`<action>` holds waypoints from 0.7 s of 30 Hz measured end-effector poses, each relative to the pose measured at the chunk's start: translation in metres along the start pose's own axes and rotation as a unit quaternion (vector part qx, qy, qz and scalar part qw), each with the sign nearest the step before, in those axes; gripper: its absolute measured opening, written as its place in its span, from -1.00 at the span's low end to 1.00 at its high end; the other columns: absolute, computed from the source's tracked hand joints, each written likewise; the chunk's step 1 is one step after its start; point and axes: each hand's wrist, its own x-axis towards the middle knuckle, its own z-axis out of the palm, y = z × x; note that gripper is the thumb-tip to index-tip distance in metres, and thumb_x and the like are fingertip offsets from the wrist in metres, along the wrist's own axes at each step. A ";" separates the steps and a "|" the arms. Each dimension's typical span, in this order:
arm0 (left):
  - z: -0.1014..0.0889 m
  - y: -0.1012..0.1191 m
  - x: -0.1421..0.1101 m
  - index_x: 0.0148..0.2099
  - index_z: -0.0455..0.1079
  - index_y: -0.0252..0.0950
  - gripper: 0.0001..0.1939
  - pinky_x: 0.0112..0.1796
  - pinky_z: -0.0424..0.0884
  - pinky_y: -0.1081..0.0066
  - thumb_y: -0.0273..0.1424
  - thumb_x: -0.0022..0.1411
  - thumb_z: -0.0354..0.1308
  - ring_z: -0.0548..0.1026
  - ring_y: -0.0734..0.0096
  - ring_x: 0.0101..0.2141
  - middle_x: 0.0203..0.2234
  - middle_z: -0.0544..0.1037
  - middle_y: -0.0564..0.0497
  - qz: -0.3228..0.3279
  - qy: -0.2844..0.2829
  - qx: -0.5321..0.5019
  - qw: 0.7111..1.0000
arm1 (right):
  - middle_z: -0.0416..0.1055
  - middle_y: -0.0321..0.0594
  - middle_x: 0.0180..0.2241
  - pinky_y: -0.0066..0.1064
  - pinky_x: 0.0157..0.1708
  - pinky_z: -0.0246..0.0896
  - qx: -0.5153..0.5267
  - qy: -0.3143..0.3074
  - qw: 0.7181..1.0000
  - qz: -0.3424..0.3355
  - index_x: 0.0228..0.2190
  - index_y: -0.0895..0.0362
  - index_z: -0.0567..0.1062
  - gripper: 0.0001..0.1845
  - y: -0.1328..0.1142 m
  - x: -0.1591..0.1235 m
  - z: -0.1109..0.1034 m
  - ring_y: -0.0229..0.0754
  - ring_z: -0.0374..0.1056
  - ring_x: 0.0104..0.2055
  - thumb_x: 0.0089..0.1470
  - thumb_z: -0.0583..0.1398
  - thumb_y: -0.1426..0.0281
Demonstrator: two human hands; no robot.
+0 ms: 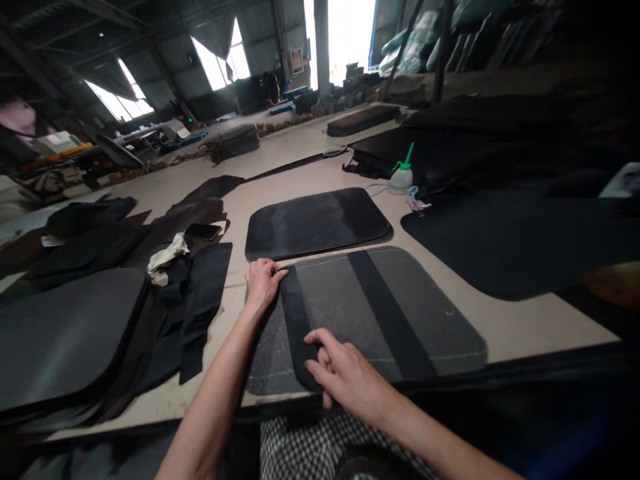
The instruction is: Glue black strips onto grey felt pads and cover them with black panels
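Note:
In front of me lies a dark grey panel [340, 293] with rounded corners and pale lines along its edges. Two black strips cross it from far edge to near edge: a left strip [296, 313] and a right strip [387, 307]. My left hand [263, 283] is at the far end of the left strip, fingers curled and thumb pressed against that end. Over the near half of the same strip is my right hand [337, 367], its index finger and thumb apart and the other fingers bent. Whether its fingertips touch the strip is hard to tell.
Behind the panel lies a stack of black rounded panels [320, 220]. A squeeze bottle [401, 179] with a green nozzle stands beyond it. At left are a pile of black sheets [70, 333], black cloth pieces [207, 300] and a phone [203, 231]. A large black sheet [525, 240] is at right.

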 end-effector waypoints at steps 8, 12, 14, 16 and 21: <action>-0.002 0.009 -0.013 -0.11 0.39 -0.15 -0.81 0.02 0.13 0.14 -0.22 0.29 0.21 0.29 0.14 -0.01 -0.10 0.46 -0.06 0.050 0.027 0.057 0.997 | 0.36 -0.49 -0.63 -0.51 -0.49 0.18 -0.025 -0.003 1.000 0.013 -0.04 0.14 0.30 -0.75 -0.002 -0.002 -0.001 -0.30 0.36 -0.62 0.25 0.07 0.38; -0.004 0.012 -0.018 -0.19 0.45 -0.13 -0.78 0.07 0.05 0.09 -0.20 0.40 0.02 0.28 0.14 0.00 -0.16 0.51 -0.05 0.090 0.001 0.071 0.993 | 0.38 -0.48 -0.63 -0.54 -0.63 0.08 0.033 -0.016 0.999 0.030 -0.08 0.12 0.27 -0.75 -0.005 -0.001 0.006 -0.34 0.23 -0.71 0.24 0.09 0.30; -0.007 0.012 -0.021 -0.15 0.48 -0.12 -0.70 0.08 0.03 0.07 -0.17 0.43 -0.05 0.28 0.14 0.02 -0.13 0.53 -0.05 0.098 -0.007 0.072 0.993 | 0.41 -0.47 -0.63 -0.54 -0.71 -0.01 0.082 -0.033 0.995 0.047 -0.08 0.11 0.24 -0.72 -0.007 0.001 0.013 -0.35 0.14 -0.76 0.24 0.10 0.25; -0.012 0.011 -0.027 -0.12 0.50 -0.11 -0.66 0.09 0.01 0.06 -0.16 0.44 -0.09 0.28 0.14 0.03 -0.10 0.55 -0.04 0.106 -0.016 0.072 0.992 | 0.42 -0.46 -0.62 -0.55 -0.74 -0.06 0.110 -0.048 0.991 0.056 -0.09 0.11 0.22 -0.71 -0.008 0.003 0.020 -0.35 0.10 -0.77 0.24 0.09 0.23; -0.022 0.006 -0.043 0.00 0.49 -0.06 -0.66 0.12 -0.03 0.03 -0.13 0.44 -0.07 0.27 0.13 0.11 -0.02 0.58 0.00 0.119 -0.036 0.068 0.990 | 0.45 -0.38 -0.56 -0.49 -0.50 0.13 -0.101 -0.013 0.995 -0.014 -0.13 0.11 0.30 -0.86 -0.006 0.006 0.031 -0.29 0.35 -0.60 0.26 0.09 0.39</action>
